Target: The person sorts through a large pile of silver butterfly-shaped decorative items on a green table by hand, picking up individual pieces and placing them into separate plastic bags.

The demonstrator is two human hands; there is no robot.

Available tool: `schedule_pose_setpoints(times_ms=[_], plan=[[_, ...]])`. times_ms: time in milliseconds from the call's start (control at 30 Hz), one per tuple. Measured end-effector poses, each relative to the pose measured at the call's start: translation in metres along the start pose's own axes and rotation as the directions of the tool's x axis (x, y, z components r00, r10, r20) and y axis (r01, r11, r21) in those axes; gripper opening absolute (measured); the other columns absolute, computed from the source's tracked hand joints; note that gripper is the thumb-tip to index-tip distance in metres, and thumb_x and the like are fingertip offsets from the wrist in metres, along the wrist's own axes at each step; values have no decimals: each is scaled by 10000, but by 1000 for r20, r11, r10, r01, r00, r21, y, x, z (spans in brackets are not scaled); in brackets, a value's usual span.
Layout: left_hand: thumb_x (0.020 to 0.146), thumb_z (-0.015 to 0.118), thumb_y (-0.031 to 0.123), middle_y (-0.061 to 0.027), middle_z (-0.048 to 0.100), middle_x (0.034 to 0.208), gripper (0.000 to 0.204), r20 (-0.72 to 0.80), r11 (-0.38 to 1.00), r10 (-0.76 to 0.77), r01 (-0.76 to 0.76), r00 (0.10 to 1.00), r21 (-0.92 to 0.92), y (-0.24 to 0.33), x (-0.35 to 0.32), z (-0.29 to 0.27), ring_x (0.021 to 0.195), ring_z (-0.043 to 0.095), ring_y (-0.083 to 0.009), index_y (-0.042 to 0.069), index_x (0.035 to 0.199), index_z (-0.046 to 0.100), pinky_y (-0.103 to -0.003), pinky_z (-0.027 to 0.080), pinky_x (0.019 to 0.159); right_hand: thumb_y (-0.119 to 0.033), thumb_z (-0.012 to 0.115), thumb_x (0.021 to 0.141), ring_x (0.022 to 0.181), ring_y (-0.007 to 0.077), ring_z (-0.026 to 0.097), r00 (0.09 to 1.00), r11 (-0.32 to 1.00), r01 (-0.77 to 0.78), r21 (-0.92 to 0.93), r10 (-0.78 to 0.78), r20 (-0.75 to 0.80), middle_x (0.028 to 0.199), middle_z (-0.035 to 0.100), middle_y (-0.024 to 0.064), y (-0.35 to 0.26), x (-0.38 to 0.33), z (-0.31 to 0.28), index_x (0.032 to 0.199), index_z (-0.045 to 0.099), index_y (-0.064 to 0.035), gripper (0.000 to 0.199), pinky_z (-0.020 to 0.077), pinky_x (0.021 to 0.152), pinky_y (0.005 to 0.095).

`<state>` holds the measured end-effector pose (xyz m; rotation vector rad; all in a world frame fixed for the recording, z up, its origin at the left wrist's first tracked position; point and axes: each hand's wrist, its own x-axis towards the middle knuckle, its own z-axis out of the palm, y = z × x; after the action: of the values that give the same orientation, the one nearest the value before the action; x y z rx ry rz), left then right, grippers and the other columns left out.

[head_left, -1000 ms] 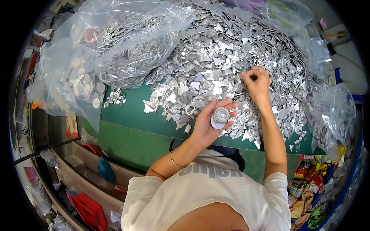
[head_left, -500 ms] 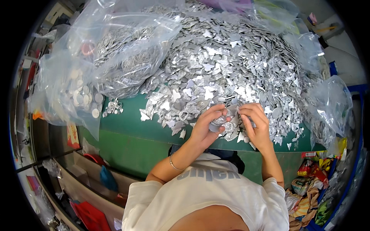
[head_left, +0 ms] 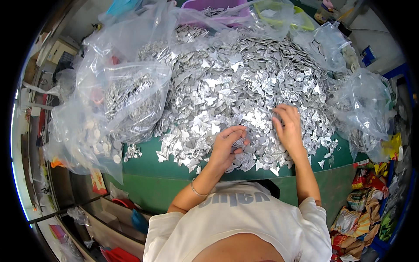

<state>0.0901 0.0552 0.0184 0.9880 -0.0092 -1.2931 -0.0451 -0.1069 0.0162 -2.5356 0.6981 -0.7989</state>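
A large heap of small flat silver metal pieces (head_left: 209, 94) spreads over the green tabletop (head_left: 146, 162). Near the heap's front edge, my left hand (head_left: 225, 146) is curled closed around a small bunch of silver metal pieces (head_left: 238, 143), partly hidden by the fingers. To its right, my right hand (head_left: 290, 131) hovers at the heap's surface. Its thumb and fingers are bent but apart, and I see nothing between them. Loose pieces lie below and between both hands.
At left, clear plastic bags hold ring-like silver pieces (head_left: 131, 98) and round discs (head_left: 101, 142). Small silver parts (head_left: 132, 151) lie beside them. Behind the heap are a purple bin (head_left: 235, 19) and a yellow-green basket (head_left: 301, 21). Another clear bag (head_left: 362, 98) stands at right.
My right hand has moved away from my left hand, rightward over the heap, and its fingers have spread. My left hand still holds its pieces. The view has shifted, showing more of the bins behind.
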Motion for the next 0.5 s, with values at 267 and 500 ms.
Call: schedule_pose_setpoints(times_ms=[267, 500], plan=[[852, 498, 95, -23, 511, 789, 156, -24, 1000, -17, 17, 1000, -2, 11, 22, 9, 660, 530, -131, 16, 973, 555, -184, 293, 429, -76, 622, 754, 1050, 298, 469, 994, 994, -92, 61, 88, 58, 1076, 529, 121, 18, 24, 0, 990, 577, -19, 247, 363, 889, 366], [835, 493, 107, -29, 489, 744, 122, 79, 996, -74, 77, 994, -35, 4, 36, 33, 648, 509, -152, 36, 919, 548, -183, 288, 429, -72, 629, 750, 1038, 333, 460, 1000, 994, -5, 108, 6, -8, 1113, 504, 154, 38, 73, 16, 1107, 506, 0, 385, 368, 905, 384]])
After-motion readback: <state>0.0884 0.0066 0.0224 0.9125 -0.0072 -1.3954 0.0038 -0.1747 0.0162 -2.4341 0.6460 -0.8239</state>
